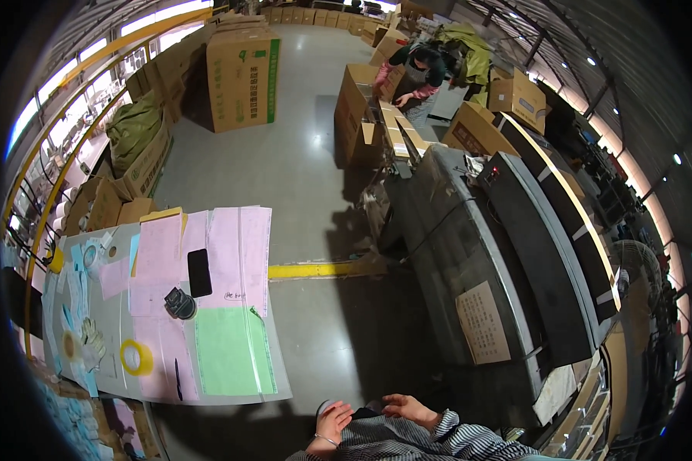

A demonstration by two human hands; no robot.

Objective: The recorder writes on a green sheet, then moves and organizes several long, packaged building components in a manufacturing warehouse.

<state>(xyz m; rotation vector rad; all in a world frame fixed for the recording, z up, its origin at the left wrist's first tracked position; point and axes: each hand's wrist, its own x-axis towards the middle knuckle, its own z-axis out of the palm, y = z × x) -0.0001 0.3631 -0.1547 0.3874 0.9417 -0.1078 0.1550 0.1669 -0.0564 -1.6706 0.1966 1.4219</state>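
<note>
My left hand is at the bottom middle, just in front of my body, its fingers stretched out and nothing in it. A bracelet circles that wrist. A short gap to the right, my right hand is also bare, with its fingers loosely bent and apart. Neither hand touches the table on the left. On that table lie pink sheets, a green sheet, a black phone, a dark tape-measure-like object, a yellow tape roll, a pen and a glove.
A long dark machine runs along my right, with a paper notice on its side. Beyond its far end a co-worker bends over an open carton. Tall cartons stand far left. Yellow floor tape crosses the aisle.
</note>
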